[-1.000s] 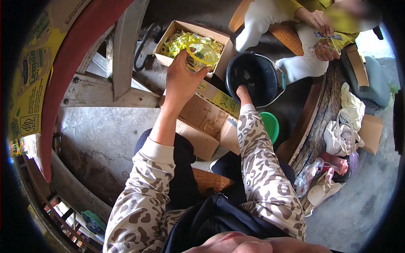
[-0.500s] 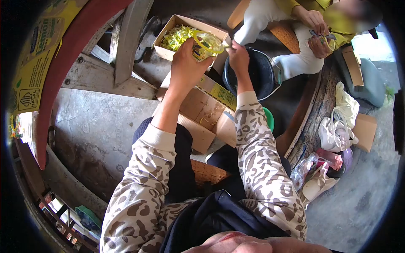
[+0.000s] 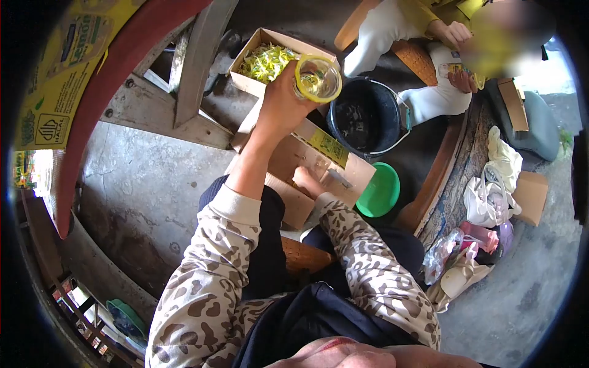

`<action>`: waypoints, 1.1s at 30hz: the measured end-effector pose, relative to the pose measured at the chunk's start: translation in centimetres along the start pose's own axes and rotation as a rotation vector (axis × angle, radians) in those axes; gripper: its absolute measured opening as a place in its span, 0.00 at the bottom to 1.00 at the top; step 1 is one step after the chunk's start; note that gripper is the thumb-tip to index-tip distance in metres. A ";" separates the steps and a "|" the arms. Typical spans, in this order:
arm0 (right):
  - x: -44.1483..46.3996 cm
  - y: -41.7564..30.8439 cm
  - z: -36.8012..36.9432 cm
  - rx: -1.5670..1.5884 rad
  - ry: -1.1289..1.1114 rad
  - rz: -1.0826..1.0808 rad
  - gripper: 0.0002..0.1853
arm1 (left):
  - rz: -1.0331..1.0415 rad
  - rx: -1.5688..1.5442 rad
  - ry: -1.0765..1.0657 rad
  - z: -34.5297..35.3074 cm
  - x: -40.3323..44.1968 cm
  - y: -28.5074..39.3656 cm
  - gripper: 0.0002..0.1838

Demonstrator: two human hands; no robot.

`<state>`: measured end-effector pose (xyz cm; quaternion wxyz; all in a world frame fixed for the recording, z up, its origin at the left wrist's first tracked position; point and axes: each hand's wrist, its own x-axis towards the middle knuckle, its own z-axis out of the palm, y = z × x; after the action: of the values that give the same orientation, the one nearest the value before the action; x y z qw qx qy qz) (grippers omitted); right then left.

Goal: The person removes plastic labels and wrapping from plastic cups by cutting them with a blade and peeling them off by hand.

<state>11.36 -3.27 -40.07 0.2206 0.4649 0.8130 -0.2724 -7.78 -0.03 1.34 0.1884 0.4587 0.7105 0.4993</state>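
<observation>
Cardboard box (image 3: pixel 293 208) now beneath right hand (image 3: pixel 308 182)

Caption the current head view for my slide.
Left hand gripping a clear, yellow-rimmed cup, right hand inside an open cardboard box near a black bucket.

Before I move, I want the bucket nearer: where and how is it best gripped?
Probably by its teal handle grip, right hand coming from the bucket's near right side: the grip lies folded out on that side, for fingers to wrap. The other person's leg crowds the far side.
</observation>
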 end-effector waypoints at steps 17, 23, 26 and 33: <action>-3.0 -0.5 -0.2 0.268 0.137 0.358 0.16 | -0.002 -0.018 -0.045 1.7 1.0 -2.1 0.30; -3.5 -1.0 -2.1 0.255 0.093 0.305 0.12 | 0.016 0.031 -0.029 2.2 1.1 -3.0 0.32; -1.9 -2.6 -2.3 0.377 0.065 0.163 0.13 | -0.016 0.038 -0.028 1.7 1.4 -2.7 0.31; -6.7 -11.8 -25.0 1.094 0.357 -0.273 0.07 | -0.020 -0.032 0.015 1.6 1.0 -2.1 0.30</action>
<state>1.50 3.72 -14.29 -0.2284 0.4408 0.6315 -0.5956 -8.04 1.49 -0.99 0.1953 0.4446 0.7083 0.5124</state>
